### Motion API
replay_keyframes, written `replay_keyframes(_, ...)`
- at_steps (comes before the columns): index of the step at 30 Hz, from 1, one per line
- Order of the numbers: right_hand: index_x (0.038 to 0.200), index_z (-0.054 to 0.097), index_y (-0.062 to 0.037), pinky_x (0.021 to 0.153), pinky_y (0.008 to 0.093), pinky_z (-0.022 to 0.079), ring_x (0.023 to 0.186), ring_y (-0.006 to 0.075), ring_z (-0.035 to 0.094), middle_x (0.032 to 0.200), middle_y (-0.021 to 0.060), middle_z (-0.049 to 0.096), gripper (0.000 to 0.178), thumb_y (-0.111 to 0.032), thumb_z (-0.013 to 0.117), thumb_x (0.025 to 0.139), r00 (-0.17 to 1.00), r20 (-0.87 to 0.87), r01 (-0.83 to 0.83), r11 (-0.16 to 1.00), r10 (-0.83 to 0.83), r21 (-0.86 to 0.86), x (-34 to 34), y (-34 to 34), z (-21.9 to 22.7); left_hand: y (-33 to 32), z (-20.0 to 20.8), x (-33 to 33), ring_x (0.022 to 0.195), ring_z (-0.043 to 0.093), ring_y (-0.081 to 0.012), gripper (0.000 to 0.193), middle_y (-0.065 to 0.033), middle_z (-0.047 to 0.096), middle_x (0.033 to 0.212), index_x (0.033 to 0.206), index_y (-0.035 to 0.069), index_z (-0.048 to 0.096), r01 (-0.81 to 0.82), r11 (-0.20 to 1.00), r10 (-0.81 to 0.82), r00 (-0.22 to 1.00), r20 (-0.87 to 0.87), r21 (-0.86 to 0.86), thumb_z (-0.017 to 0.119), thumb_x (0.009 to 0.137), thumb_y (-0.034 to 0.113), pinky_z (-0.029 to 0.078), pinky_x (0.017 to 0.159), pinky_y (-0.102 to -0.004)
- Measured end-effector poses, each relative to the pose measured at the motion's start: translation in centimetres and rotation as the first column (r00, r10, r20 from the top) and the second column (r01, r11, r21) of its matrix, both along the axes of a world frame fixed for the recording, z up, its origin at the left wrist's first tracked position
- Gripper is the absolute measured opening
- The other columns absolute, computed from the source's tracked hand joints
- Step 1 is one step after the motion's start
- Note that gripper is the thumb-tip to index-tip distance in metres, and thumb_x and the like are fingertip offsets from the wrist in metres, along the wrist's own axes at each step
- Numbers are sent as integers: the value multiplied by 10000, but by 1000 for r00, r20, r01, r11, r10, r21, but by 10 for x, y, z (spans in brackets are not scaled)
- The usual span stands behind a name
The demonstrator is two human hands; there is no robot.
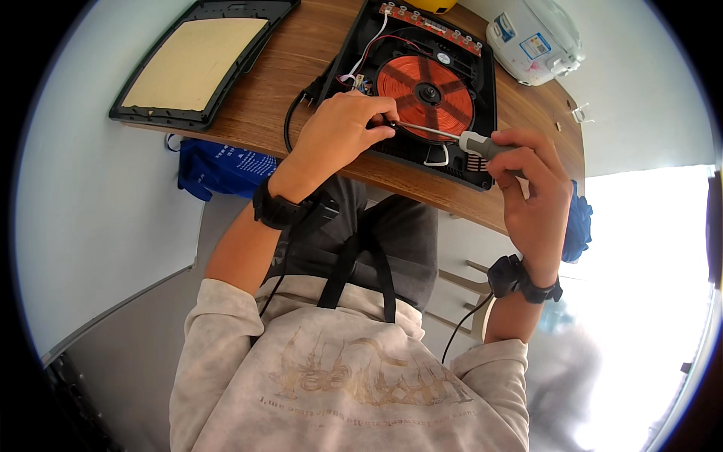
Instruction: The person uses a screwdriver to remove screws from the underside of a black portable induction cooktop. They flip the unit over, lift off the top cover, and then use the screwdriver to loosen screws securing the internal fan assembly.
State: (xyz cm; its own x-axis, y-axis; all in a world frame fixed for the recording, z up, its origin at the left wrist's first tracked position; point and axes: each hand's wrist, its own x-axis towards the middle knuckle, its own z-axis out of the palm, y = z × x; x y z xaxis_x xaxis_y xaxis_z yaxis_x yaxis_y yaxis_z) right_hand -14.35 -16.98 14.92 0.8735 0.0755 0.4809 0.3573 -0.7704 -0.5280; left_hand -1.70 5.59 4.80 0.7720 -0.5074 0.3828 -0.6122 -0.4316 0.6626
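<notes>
An opened induction cooker base point(486, 83) lies on the wooden table, its round copper coil point(452, 83) exposed. My right hand point(531, 162) grips a screwdriver point(476, 143) by its grey and white handle. The shaft runs left across the coil's near edge. At its tip, my left hand point(346, 124) pinches a small dark piece between thumb and forefinger, too small to make out. A red circuit strip point(433, 29) with several buttons sits along the cooker's far side. Thin white and red wires point(367, 53) run down its left side, partly hidden by my left hand.
The cooker's black-framed top cover point(203, 64) lies at the table's left. A white appliance point(531, 41) stands at the back right, near a yellow object point(433, 5). A black cord point(290, 120) loops left of the cooker. Blue bags point(222, 167) hang below the table edge.
</notes>
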Motion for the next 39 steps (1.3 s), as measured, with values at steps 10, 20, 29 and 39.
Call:
replay_keyframes(10,825,654,-26,738,374,533,986,293,611,1069,54,676,265,201,668,689,997,59,-38,977,51,-211,-2,6,9,1,-4,0,820,664,-233,166,-53,735,817,998,86,702,18,1000,-17,998,68,-8,776,867,157,509,757,-368)
replay_keyframes(20,825,610,-23,731,385,523,1008,296,576,1046,55,637,321,243,605,645,986,50,-138,940,161,-311,14,9,26,1,-4,0,831,663,-235,158,-47,725,808,991,98,696,1,1000,-1,998,56,-6,767,874,176,508,761,-370)
replay_keyframes(29,933,621,-44,768,390,495,919,310,598,1013,78,631,185,63,647,785,959,32,-245,876,283,-416,28,20,48,2,0,-2,821,666,-245,189,-48,725,816,1032,107,699,-3,1000,2,998,55,10,768,880,196,510,751,-377)
replay_keyframes(39,1159,605,-95,676,302,513,781,177,715,943,90,714,206,-246,623,1020,974,159,-144,984,160,-106,58,44,35,1,-4,2,806,685,-259,172,-73,726,833,1023,93,687,2,1000,-2,999,49,1,758,887,171,519,743,-384)
